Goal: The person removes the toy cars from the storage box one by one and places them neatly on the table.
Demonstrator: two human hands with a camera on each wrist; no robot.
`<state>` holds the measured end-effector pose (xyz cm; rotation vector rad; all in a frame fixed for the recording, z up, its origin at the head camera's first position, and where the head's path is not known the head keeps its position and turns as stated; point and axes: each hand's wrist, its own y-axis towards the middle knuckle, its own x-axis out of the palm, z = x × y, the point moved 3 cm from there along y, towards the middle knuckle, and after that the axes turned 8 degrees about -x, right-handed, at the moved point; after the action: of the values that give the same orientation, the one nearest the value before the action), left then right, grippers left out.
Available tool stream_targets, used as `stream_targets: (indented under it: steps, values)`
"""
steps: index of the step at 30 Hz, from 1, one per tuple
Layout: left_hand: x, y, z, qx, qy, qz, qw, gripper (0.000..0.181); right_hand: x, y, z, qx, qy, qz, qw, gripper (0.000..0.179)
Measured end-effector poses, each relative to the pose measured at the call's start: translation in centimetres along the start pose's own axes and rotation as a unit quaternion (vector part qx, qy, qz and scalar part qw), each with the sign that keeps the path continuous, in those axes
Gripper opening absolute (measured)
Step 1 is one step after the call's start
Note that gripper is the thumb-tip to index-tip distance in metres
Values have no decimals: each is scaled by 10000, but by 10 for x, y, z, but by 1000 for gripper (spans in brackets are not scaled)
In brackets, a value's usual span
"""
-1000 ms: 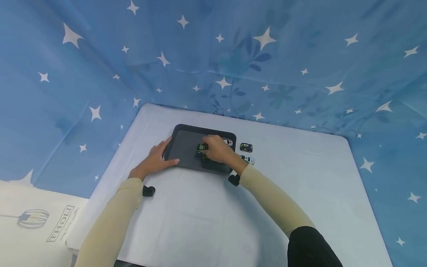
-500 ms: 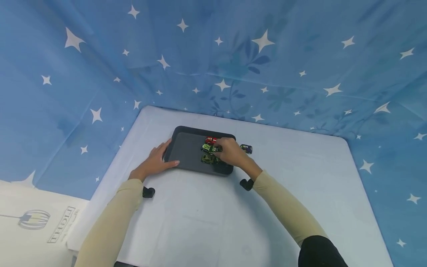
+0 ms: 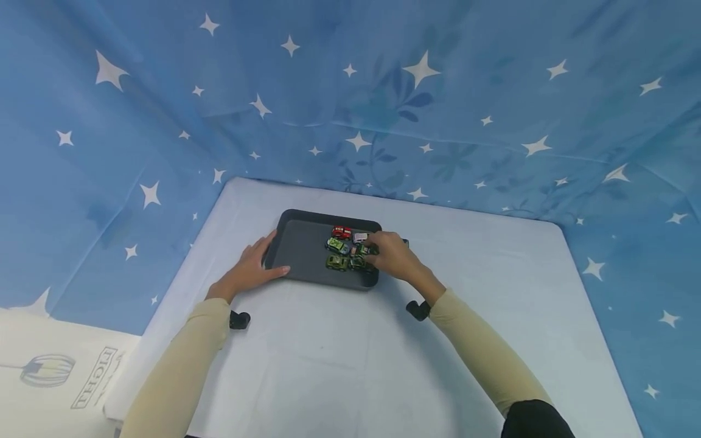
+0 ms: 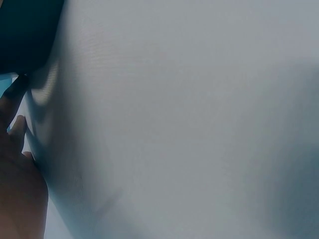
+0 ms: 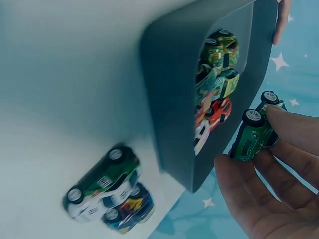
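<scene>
My left hand [image 3: 247,267] rests against the left end of a dark grey tray [image 3: 298,249], thumb at the near rim, fingers fairly straight along the side. In the left wrist view, the fingertips touch the tray [image 4: 25,40]. My right hand [image 3: 397,258], at the tray's right end, pinches a green toy car [image 5: 254,132] between thumb and fingers. Several toy cars lie in the tray, among them a red car [image 3: 342,232], a bright green car [image 3: 337,246], an olive green car [image 3: 336,262] and a white car [image 3: 360,238]. My right hand partly covers others.
Outside the tray, a white-and-green toy car [image 5: 107,184] and a blue-and-yellow one [image 5: 130,209] sit close together on the white table [image 3: 328,353]. The head view mostly hides both behind the right hand. A blue star-patterned cloth [image 3: 465,121] stands behind the table.
My right hand has moved right across the tray, leaving a bright green car among the others and uncovering the red and olive ones. My left hand has stayed at the tray's left end.
</scene>
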<state>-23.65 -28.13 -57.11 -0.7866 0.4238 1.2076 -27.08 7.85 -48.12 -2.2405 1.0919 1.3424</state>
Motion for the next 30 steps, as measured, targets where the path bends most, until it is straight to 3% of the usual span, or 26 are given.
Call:
stream_targets:
  steps: [15, 20, 30]
  values:
    - [0, -3, 2, 53, -41, 5, 10000, 112, -9, -37, 17, 303, 113, 274, 9991, 24]
    - [0, -1, 2, 79, -12, 22, 10000, 113, -8, -46, 23, 585, 90, 163, 9981, 27]
    - [2, 2, -4, 127, 52, 53, 9999, 112, -1, -62, 30, 669, 105, 62, 9977, 27]
